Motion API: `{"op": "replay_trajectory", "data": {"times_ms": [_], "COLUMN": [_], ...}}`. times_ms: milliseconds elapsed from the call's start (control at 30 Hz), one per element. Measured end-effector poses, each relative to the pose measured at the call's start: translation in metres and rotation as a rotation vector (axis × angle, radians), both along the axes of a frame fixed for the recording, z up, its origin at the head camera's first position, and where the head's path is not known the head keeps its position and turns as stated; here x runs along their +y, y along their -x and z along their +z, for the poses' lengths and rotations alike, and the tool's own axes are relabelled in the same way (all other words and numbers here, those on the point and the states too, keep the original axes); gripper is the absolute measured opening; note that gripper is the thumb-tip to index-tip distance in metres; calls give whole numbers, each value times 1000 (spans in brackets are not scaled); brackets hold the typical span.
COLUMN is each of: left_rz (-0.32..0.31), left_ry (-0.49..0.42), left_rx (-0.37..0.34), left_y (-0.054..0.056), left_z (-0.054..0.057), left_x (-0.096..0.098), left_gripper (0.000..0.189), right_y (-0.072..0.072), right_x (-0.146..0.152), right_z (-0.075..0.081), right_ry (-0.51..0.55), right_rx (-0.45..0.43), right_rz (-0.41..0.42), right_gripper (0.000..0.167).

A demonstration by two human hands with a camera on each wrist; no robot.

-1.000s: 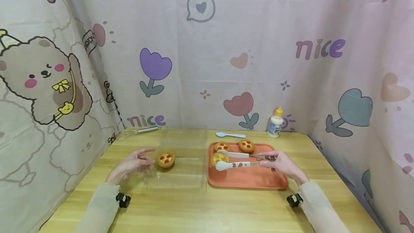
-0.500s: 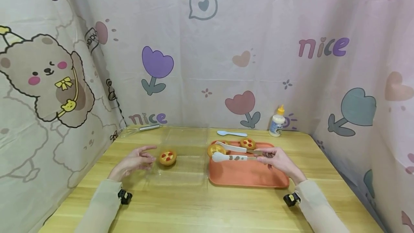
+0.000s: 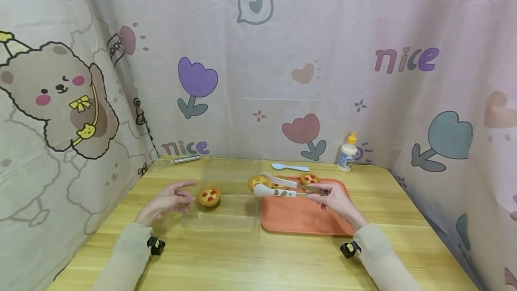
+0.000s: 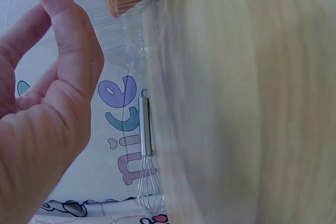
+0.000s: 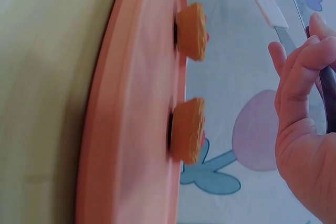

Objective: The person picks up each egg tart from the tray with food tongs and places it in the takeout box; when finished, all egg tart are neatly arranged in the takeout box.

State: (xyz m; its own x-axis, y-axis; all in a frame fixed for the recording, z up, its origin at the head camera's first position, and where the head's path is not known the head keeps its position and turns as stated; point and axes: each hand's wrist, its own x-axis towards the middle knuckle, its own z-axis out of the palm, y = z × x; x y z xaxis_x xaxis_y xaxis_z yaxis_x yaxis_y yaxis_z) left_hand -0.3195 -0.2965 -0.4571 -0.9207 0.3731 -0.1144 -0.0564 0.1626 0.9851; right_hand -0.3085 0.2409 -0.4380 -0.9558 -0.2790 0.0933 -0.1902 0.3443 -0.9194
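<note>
My right hand (image 3: 334,201) grips tongs (image 3: 279,192) with white, brown-spotted tips and metal arms. Between the tips is a small yellow-topped tart (image 3: 257,180), raised at the boundary of the orange tray (image 3: 300,214) and the clear plastic box (image 3: 236,202). Two mini pizzas with red toppings stay on the tray, one (image 3: 309,179) at the back and another (image 3: 278,186) partly hidden by the tongs. One mini pizza (image 3: 209,197) sits in the box's left part. Beside it, my left hand (image 3: 167,201) rests at the box's left edge, fingers loosely extended, index and thumb apart.
The box's clear lid (image 3: 230,169) extends behind it. A wire whisk (image 3: 175,161) lies at the back left of the wooden table (image 3: 242,259). A pale blue spoon (image 3: 291,167) and a white glue bottle (image 3: 347,154) with a yellow cap are at the back right.
My right hand has lifted the yellow-topped tart off the tray with the tongs and carried it left toward the box. The left hand has hardly moved.
</note>
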Motion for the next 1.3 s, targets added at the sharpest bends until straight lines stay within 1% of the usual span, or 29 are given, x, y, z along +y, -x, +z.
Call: {"op": "replay_trajectory", "data": {"times_ms": [100,200,233,333,433,467,567,767,867,1033,1133,1300], "left_rz": [1,2,0,-12,-15,-13,-4,-6,-12,-14,-6,-7], "left_ry": [4,2,1,-2,-3,0,4,-4,-4,-1,-4,0], "left_rx": [-5,-1,-1,3,1,1,-2,2,7,8,-1,4], "left_y": [0,0,0,-1,-1,-1,-1,-1,0,-1,-1,-1], "left_z": [-1,-2,-2,-2,-3,-3,-4,-3,-2,-1,-1,-2], "left_x": [1,1,1,0,0,-1,0,1,0,1,2,1], "left_gripper": [76,75,75,76,77,77,76,76,76,77,77,75], "right_y": [0,-2,-5,-5,-4,-2,-2,-1,0,0,0,0], "right_x": [-7,-13,-17,-25,-34,-36,-43,-55,-59,-65,-69,-75], "right_z": [0,-1,1,-1,-2,-6,-5,-4,-5,-6,-6,-6], "right_ry": [-17,-69,-68,-59,-2,1,15,-12,-36,-67,-83,-114], "right_rx": [-5,16,11,12,-22,-21,-41,-47,-41,-27,-25,-13], "right_rz": [1,18,32,70,110,115,121,113,125,167,171,178], "right_gripper": [48,49,48,46,45,45,46,46,46,44,43,43]}}
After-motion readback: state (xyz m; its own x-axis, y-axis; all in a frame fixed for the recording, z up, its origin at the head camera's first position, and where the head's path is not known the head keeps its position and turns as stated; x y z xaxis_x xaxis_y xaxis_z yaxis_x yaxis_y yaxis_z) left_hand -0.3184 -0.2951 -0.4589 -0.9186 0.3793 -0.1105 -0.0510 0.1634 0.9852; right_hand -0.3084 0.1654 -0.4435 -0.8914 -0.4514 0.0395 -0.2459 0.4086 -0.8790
